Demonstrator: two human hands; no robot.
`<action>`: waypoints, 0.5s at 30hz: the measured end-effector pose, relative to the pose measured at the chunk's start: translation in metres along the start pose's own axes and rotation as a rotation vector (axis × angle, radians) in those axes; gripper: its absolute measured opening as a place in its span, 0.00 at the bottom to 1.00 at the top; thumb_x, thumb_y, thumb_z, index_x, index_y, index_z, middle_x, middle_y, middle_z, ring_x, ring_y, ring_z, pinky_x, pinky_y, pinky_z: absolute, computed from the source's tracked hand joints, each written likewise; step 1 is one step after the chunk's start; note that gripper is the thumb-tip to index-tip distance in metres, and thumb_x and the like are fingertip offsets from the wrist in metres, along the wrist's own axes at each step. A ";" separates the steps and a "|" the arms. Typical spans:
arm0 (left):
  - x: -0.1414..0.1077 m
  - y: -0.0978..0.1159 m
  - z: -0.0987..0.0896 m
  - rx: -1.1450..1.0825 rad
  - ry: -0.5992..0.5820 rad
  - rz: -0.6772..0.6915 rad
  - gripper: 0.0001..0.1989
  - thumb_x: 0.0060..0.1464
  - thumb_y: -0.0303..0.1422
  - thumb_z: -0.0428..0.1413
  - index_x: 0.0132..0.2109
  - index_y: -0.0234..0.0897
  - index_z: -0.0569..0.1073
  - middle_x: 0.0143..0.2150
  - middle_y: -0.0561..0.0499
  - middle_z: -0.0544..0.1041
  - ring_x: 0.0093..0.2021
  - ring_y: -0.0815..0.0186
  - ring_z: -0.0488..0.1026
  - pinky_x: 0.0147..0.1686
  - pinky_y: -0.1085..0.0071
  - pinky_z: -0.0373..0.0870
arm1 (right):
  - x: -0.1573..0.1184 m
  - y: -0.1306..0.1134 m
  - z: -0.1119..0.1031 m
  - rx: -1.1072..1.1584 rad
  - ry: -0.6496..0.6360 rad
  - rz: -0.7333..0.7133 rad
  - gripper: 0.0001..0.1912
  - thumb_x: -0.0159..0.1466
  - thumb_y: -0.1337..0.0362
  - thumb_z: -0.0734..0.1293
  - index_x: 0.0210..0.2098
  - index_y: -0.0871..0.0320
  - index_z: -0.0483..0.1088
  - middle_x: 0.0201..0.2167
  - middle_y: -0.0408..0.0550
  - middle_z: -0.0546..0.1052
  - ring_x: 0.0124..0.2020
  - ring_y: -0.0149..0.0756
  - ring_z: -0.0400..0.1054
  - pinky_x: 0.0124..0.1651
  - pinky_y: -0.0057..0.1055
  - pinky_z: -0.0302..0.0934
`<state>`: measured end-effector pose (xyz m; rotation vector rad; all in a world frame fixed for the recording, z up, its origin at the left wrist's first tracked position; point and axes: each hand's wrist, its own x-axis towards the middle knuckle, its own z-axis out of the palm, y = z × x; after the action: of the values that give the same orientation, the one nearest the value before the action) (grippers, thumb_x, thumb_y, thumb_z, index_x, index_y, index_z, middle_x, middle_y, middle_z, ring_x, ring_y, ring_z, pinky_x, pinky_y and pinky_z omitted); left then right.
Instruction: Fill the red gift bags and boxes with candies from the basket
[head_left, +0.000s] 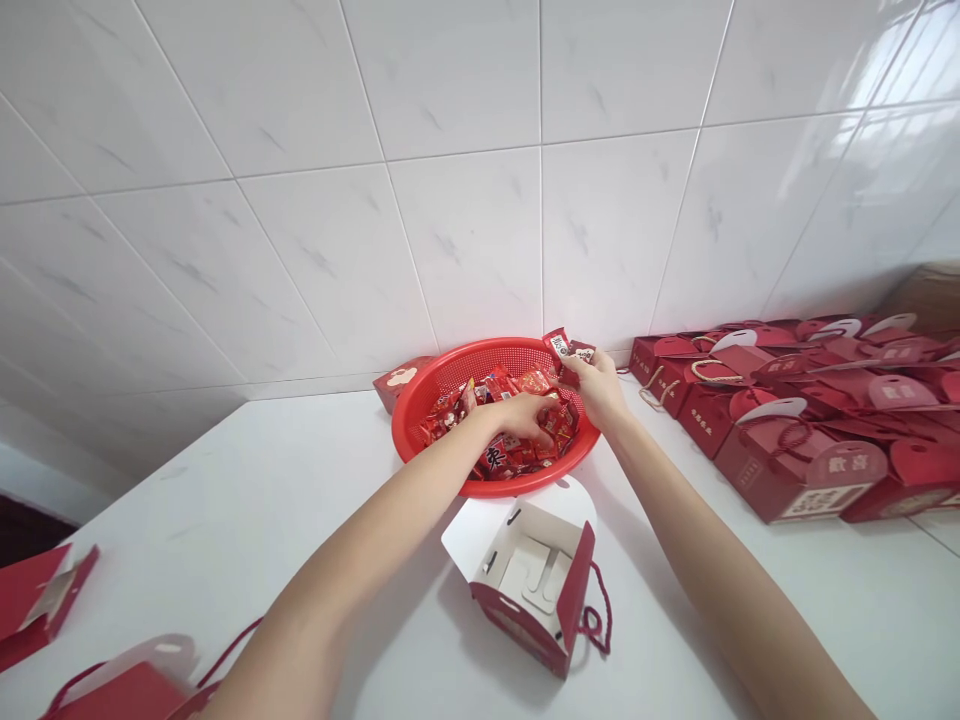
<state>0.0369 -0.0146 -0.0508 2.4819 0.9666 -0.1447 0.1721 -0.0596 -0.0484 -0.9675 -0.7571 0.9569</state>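
Observation:
A red plastic basket with perforated sides stands against the tiled wall, holding many small red wrapped packets. My left hand reaches into it, thumb and fingers apart over the packets. Some of its fingertips are hidden among the wrappers. At the basket's right rim my right hand is closed on small red candy packets, which stick up past the fingers. In front of the basket, below my hands, an unlidded red gift box with a white inside and a dark red cord handle shows no contents.
Rows of closed red gift boxes with cord handles fill the right side of the white table. Another red box sits behind the basket's left side. More red boxes lie at the lower left. White tiles rise behind.

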 end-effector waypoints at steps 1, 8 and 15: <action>0.001 0.001 0.001 0.020 -0.007 0.014 0.40 0.44 0.37 0.65 0.65 0.38 0.65 0.57 0.42 0.75 0.54 0.51 0.74 0.51 0.65 0.68 | 0.000 -0.001 0.000 -0.002 0.001 0.008 0.09 0.48 0.66 0.69 0.28 0.56 0.65 0.24 0.38 0.71 0.28 0.31 0.68 0.30 0.29 0.68; 0.005 0.004 0.009 0.095 -0.046 0.158 0.29 0.42 0.33 0.65 0.55 0.40 0.74 0.53 0.47 0.76 0.52 0.53 0.74 0.47 0.67 0.68 | 0.002 0.002 0.001 0.001 -0.013 0.017 0.09 0.48 0.66 0.68 0.28 0.56 0.65 0.25 0.40 0.71 0.29 0.33 0.70 0.31 0.30 0.69; 0.006 0.010 0.012 0.119 -0.054 0.216 0.16 0.45 0.30 0.65 0.45 0.38 0.78 0.47 0.48 0.77 0.46 0.57 0.75 0.45 0.69 0.69 | -0.001 0.000 0.002 -0.024 -0.013 0.016 0.07 0.49 0.67 0.67 0.28 0.57 0.65 0.25 0.40 0.72 0.27 0.32 0.69 0.30 0.29 0.68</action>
<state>0.0493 -0.0231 -0.0591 2.6569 0.6805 -0.2021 0.1695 -0.0594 -0.0480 -0.9900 -0.7743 0.9714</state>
